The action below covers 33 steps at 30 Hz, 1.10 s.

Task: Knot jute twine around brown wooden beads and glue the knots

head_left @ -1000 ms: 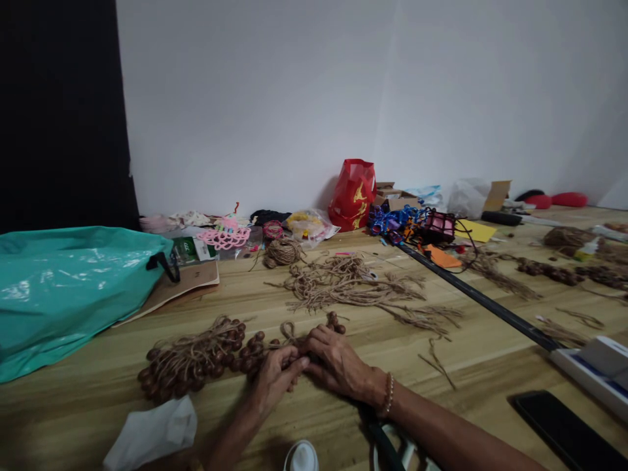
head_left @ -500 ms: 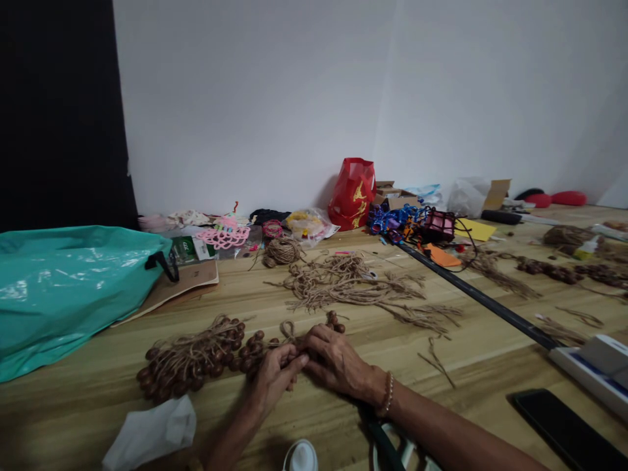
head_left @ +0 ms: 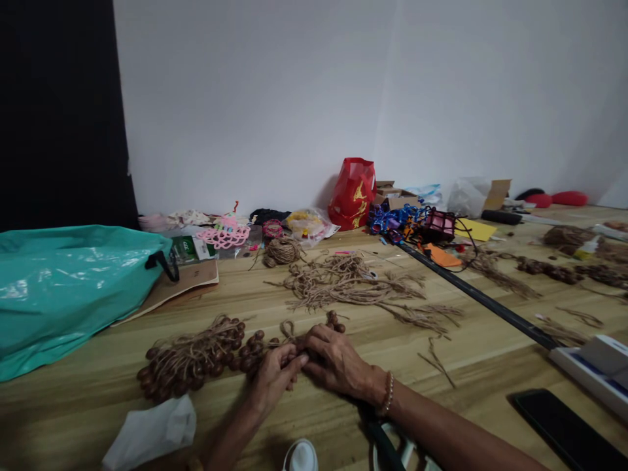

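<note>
On the worktop (head_left: 490, 418), I see the bead-and-twine bundle (head_left: 193, 360) at left. My right hand (head_left: 341, 362) meets my left hand (head_left: 273, 379) just right of it; fingers (head_left: 318, 339) curled, can't tell how far closed or what they grip.

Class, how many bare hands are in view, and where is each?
2: the bare left hand, beside round brown beads; the bare right hand, close beside it, nearer the camera than the tangled tan twine. No others show.
</note>
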Tool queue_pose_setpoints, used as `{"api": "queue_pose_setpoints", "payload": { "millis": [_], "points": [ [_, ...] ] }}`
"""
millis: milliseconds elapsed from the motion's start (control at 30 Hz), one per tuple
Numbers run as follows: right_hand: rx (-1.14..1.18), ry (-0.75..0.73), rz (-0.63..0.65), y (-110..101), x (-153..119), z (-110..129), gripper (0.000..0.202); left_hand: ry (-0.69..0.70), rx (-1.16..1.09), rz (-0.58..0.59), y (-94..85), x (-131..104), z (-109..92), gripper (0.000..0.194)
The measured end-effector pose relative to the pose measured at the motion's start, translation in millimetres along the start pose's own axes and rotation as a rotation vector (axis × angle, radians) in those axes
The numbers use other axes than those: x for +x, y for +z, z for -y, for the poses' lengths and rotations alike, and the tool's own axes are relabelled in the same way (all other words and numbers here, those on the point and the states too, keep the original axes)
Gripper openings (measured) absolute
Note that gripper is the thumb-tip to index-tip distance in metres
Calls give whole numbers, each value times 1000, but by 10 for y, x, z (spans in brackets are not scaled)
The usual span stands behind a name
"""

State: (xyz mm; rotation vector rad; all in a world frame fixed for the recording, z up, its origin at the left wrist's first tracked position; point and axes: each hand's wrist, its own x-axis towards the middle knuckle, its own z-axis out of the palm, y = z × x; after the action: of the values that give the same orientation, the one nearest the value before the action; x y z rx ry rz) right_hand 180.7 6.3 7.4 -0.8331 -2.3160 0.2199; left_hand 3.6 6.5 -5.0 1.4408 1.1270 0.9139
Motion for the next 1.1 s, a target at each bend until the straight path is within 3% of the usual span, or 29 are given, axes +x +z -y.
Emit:
{"api": "queue_pose_setpoints", "payload": {
  "millis": [333,700,900,1100],
  "points": [
    [-20,18,-41,42,-15,-55,10,-25,-9,-13,10,-20,-59,39],
    [-12,15,-10,-2,-1,-2,8,-3,-35,-52,17,-2,-13,41],
    [14,20,-11,-13,0,7,11,24,10,-15,13,-19,-30,42],
    [-11,9,-5,15,-5,-20,9,-17,-3,-41,20,-25,-52,41]
  ]
}}
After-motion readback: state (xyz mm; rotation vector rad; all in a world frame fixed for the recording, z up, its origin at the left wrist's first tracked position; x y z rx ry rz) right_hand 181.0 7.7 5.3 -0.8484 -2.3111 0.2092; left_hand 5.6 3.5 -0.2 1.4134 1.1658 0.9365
